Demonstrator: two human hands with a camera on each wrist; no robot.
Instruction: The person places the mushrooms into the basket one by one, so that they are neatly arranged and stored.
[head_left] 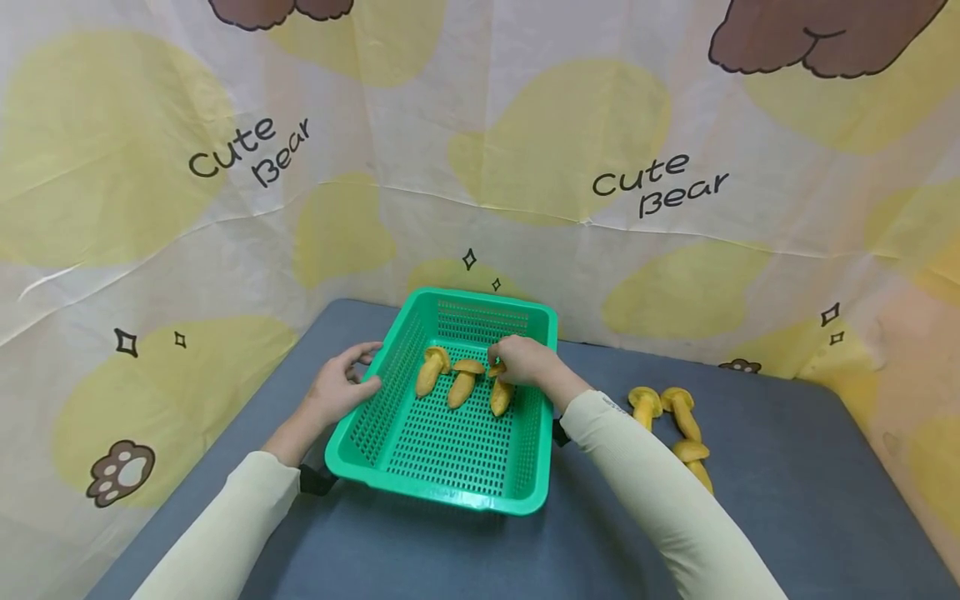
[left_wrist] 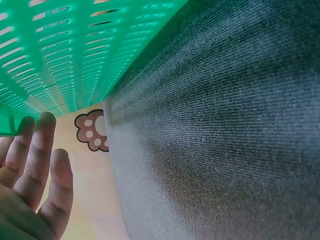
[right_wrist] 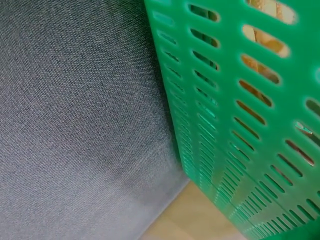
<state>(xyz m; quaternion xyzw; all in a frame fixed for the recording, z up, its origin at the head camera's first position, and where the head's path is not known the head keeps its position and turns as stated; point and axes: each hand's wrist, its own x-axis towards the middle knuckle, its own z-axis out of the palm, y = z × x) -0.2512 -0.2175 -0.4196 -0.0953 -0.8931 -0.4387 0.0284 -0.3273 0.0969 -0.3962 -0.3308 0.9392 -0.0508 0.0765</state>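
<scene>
A green perforated plastic basket (head_left: 450, 492) stands on the grey table. In it lie two yellow mushrooms, the left mushroom (head_left: 429, 373) and the middle mushroom (head_left: 464, 385), side by side. Reaching over the right wall, my right hand (head_left: 521, 360) pinches a third mushroom (head_left: 501, 398) near its cap, which the fingers partly cover. My left hand (head_left: 341, 387) is at the basket's left rim, with fingers extended; in the left wrist view its fingers (left_wrist: 42, 150) reach up by the green wall. The right wrist view shows the basket's slotted side (right_wrist: 225, 125), and the right hand is mostly hidden behind it.
On the grey table (head_left: 787, 500), right of the basket, lie more yellow mushrooms (head_left: 682, 412), partly covered by the right sleeve (head_left: 660, 492). A patterned cloth (head_left: 480, 125) hangs behind the table and along its sides.
</scene>
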